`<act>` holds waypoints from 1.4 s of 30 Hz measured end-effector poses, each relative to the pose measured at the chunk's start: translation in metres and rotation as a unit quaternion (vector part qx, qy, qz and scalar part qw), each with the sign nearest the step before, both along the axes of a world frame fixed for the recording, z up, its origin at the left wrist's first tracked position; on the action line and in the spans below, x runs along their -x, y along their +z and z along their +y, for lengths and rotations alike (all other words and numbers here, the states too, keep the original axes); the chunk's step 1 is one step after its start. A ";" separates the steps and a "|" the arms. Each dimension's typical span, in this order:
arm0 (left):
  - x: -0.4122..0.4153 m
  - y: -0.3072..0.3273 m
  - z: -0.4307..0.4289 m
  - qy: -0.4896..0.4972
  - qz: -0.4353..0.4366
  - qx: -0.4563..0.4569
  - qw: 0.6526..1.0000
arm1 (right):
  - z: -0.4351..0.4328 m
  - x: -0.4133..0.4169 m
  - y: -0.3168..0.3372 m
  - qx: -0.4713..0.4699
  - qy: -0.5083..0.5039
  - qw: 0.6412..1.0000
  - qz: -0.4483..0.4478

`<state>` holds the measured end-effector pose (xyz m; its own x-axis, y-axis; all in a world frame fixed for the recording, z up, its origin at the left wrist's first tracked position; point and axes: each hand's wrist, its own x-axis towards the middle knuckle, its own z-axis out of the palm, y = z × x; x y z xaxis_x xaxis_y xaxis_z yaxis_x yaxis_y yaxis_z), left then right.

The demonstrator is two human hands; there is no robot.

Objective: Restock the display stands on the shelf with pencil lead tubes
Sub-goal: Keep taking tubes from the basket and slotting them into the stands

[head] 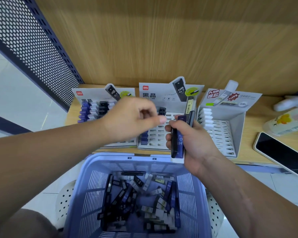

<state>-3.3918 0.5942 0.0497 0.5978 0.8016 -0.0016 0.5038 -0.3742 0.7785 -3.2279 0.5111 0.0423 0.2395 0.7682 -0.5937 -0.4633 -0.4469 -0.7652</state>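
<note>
Three grey display stands sit on the wooden shelf: the left stand (93, 98) with blue and black tubes, the middle stand (155, 131) mostly bare, the right stand (230, 121) with white tubes along its left side. My right hand (193, 141) grips a bundle of blue and black lead tubes (178, 143) upright in front of the middle stand. My left hand (132, 119) hovers over the left and middle stands with fingers curled, thumb toward the bundle, holding nothing that I can see. A blue basket (96, 172) below holds several loose tubes (139, 198).
A phone (282, 153) lies on the shelf's right end, with a plastic-wrapped packet (286, 122) behind it. A perforated metal panel (33, 43) bounds the shelf on the left. The basket rests on a white perforated stool (65, 201).
</note>
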 end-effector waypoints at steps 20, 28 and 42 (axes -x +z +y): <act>0.051 0.006 -0.049 0.079 -0.074 0.272 0.956 | -0.007 0.026 0.004 -0.002 0.038 0.999 -0.033; 0.071 -0.003 -0.054 0.041 -0.028 0.135 0.990 | -0.010 0.057 0.006 -0.049 0.156 0.982 -0.094; 0.136 -0.009 -0.021 0.122 0.075 0.024 0.989 | 0.000 0.073 -0.001 0.007 0.119 0.992 -0.042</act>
<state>-3.5280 0.5727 0.0410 0.3768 0.9189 -0.1170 0.6863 -0.1921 0.7015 -3.3010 0.5108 0.0411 0.1011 0.8012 -0.5898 -0.2779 -0.5465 -0.7900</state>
